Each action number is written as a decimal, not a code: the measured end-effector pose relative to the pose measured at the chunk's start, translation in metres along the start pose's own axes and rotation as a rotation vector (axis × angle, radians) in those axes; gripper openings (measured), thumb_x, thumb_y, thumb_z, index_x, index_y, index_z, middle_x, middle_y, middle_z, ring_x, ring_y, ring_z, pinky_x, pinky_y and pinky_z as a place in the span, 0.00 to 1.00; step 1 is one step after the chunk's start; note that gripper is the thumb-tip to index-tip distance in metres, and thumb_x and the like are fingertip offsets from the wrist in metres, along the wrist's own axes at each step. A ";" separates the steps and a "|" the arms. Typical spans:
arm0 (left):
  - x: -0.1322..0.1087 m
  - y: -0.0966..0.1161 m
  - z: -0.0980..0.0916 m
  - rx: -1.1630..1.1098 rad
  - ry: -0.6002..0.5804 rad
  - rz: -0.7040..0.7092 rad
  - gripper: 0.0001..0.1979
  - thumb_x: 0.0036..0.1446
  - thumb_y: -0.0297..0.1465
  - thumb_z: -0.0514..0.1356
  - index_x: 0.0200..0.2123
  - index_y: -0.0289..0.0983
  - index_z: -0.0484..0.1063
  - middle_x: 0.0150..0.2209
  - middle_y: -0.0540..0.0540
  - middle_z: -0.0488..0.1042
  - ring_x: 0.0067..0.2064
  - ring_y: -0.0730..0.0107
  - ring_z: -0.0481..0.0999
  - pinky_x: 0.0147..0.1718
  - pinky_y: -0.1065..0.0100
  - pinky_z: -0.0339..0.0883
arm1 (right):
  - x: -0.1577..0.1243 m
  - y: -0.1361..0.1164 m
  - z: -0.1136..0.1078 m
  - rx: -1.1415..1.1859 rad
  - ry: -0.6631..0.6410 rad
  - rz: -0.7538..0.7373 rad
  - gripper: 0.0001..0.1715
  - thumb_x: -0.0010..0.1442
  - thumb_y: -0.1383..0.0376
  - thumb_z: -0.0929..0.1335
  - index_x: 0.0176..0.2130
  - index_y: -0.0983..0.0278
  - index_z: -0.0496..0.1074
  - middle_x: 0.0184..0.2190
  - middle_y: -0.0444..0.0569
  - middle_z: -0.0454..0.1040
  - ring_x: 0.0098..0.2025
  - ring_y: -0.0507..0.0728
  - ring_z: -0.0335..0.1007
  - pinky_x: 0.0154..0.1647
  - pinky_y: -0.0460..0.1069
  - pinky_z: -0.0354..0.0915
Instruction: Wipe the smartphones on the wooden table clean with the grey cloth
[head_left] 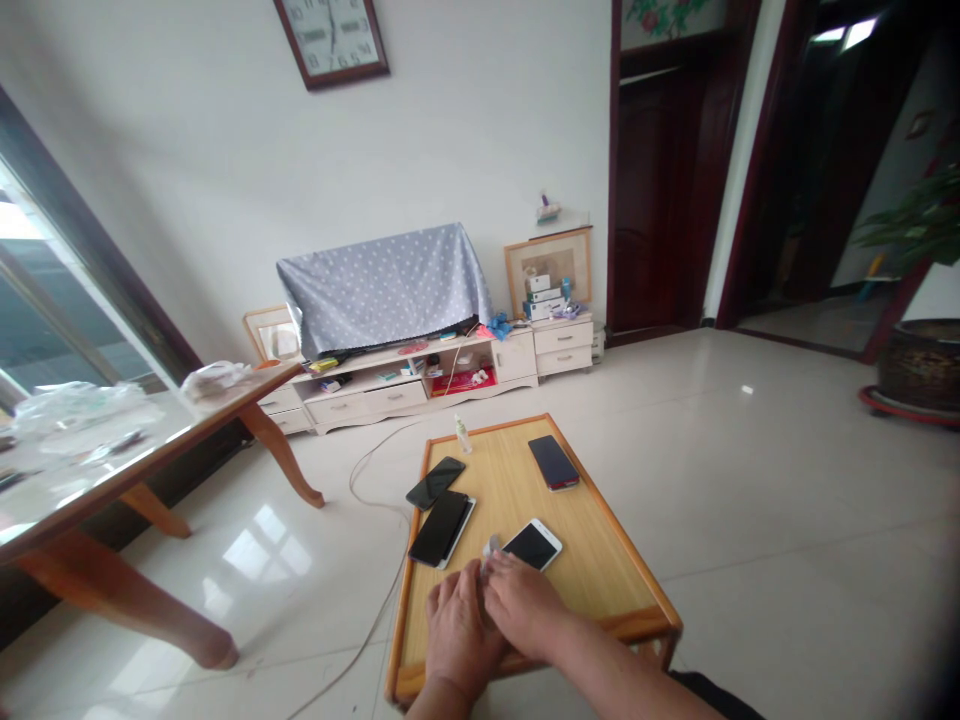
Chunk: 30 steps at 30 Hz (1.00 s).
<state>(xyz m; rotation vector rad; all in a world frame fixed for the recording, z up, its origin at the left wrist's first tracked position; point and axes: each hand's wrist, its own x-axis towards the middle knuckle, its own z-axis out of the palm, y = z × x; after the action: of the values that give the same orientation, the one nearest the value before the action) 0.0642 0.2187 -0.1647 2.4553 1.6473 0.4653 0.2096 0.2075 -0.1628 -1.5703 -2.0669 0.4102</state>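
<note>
Close together over the near end of the small wooden table (592,590) are my left hand (459,625) and my right hand (525,602), both with curled fingers. A small pale grey-white thing (491,546) shows at my right fingertips; its kind cannot be made out. What lies between the palms is hidden. Just beyond my right hand lies a white smartphone (535,545) with a dark screen, partly covered by the hand. To the left, a black smartphone with a white edge (442,528) overlaps or touches another black smartphone (436,482).
A dark phone with a red edge (553,463) lies at the table's far right. A small clear spray bottle (462,435) stands at the far left corner. A cable (367,625) runs along the floor. A larger table (172,440) with plastic bags is at left.
</note>
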 end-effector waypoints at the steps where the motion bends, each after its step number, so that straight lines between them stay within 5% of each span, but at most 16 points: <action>1: 0.000 0.003 -0.002 0.003 0.003 -0.021 0.32 0.52 0.38 0.59 0.60 0.39 0.64 0.56 0.40 0.73 0.59 0.55 0.68 0.61 0.58 0.49 | 0.004 0.005 -0.003 -0.013 0.015 0.059 0.26 0.70 0.65 0.56 0.60 0.65 0.71 0.62 0.54 0.69 0.66 0.59 0.59 0.70 0.53 0.48; 5: -0.001 0.010 -0.007 0.017 -0.006 -0.054 0.32 0.51 0.38 0.60 0.60 0.38 0.64 0.57 0.39 0.73 0.59 0.54 0.67 0.62 0.57 0.47 | 0.010 0.015 -0.002 -0.050 0.056 0.235 0.27 0.70 0.65 0.56 0.60 0.70 0.71 0.64 0.59 0.64 0.70 0.62 0.52 0.71 0.57 0.45; 11: -0.001 0.008 -0.007 0.007 -0.014 -0.014 0.31 0.53 0.36 0.58 0.61 0.37 0.63 0.57 0.39 0.73 0.58 0.56 0.69 0.61 0.57 0.50 | 0.004 0.006 0.014 0.014 -0.008 0.070 0.28 0.69 0.64 0.57 0.64 0.69 0.66 0.65 0.57 0.63 0.69 0.60 0.53 0.71 0.54 0.44; 18: -0.002 0.015 -0.013 0.029 -0.033 -0.082 0.31 0.51 0.38 0.60 0.59 0.39 0.66 0.56 0.40 0.73 0.60 0.54 0.67 0.63 0.57 0.47 | 0.011 0.036 -0.012 -0.094 0.077 0.366 0.30 0.69 0.62 0.56 0.64 0.73 0.66 0.66 0.61 0.60 0.71 0.65 0.49 0.70 0.59 0.46; 25: -0.001 -0.003 -0.002 -0.020 -0.044 0.006 0.29 0.54 0.37 0.59 0.59 0.39 0.65 0.56 0.40 0.74 0.59 0.56 0.67 0.61 0.58 0.48 | -0.016 -0.004 0.011 0.021 -0.021 0.016 0.28 0.70 0.63 0.57 0.64 0.67 0.66 0.65 0.55 0.64 0.68 0.60 0.56 0.71 0.54 0.45; 30: -0.002 0.001 -0.003 -0.005 -0.012 -0.021 0.31 0.52 0.41 0.60 0.60 0.40 0.65 0.55 0.40 0.74 0.59 0.54 0.67 0.62 0.56 0.47 | -0.003 0.026 -0.017 -0.085 0.060 0.293 0.29 0.70 0.61 0.56 0.61 0.72 0.69 0.65 0.61 0.63 0.69 0.64 0.52 0.71 0.58 0.47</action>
<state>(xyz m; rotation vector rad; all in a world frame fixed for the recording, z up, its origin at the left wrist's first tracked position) 0.0638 0.2159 -0.1621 2.4301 1.6638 0.4503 0.2406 0.2110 -0.1630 -1.9206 -1.8351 0.3768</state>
